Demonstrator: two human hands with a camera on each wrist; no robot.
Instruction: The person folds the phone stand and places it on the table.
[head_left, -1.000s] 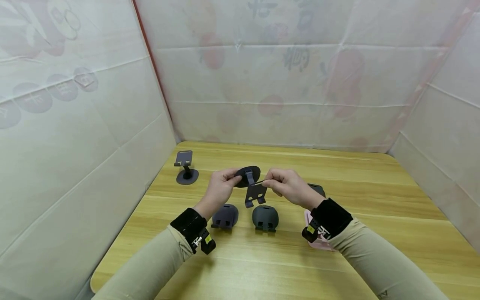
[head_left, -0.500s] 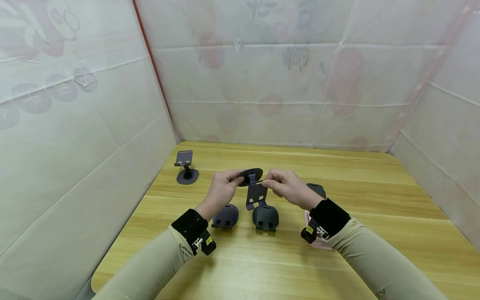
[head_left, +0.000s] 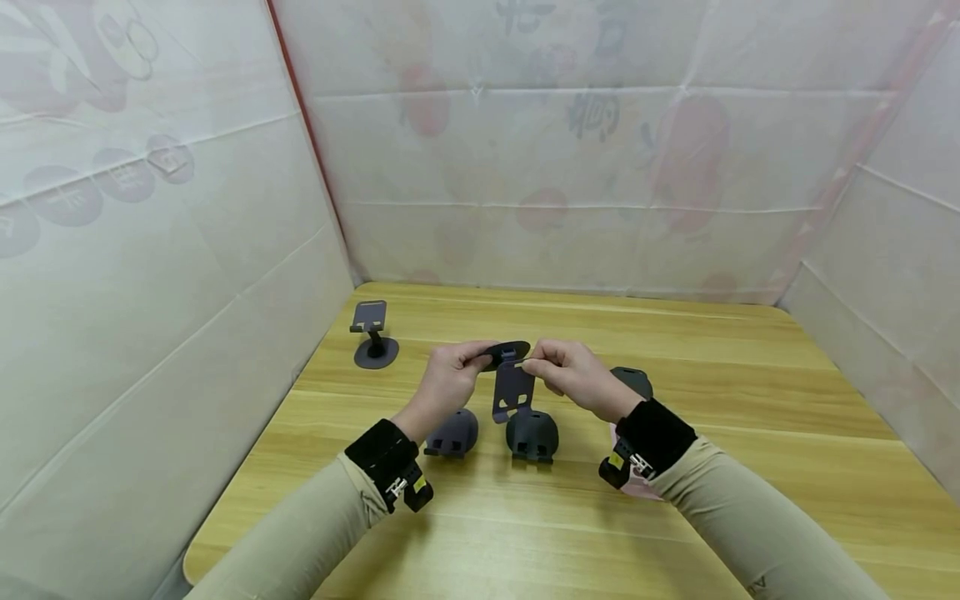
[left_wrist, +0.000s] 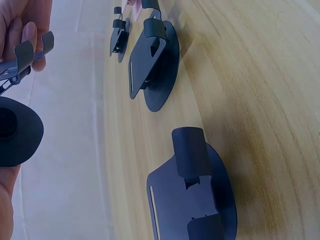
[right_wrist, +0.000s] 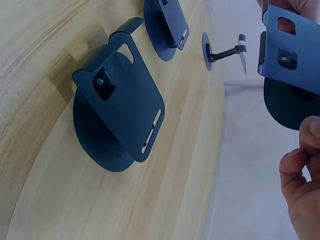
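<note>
A dark purple-grey phone stand (head_left: 513, 388) is held above the table between both hands. My left hand (head_left: 447, 375) pinches the rim of its round base (head_left: 516, 347) between thumb and fingers. With thumb and forefinger, my right hand (head_left: 576, 375) grips the top edge of the slotted plate, whose two hooks point downward. The right wrist view shows the plate (right_wrist: 292, 47) in front of the base, near the right fingers. In the left wrist view the base underside (left_wrist: 20, 132) is visible.
Below the hands lie a folded purple-grey stand (head_left: 453, 433) and a folded dark green one (head_left: 532, 437). Another dark stand (head_left: 632, 381) and a pink one (head_left: 639, 486) are partly behind the right wrist. An unfolded stand (head_left: 375, 352) stands at the back left. Fabric walls surround the wooden table (head_left: 720, 350).
The base has tilted flatter and shifted slightly right with my left hand. The plate hangs a little lower and more upright. My right hand has barely moved.
</note>
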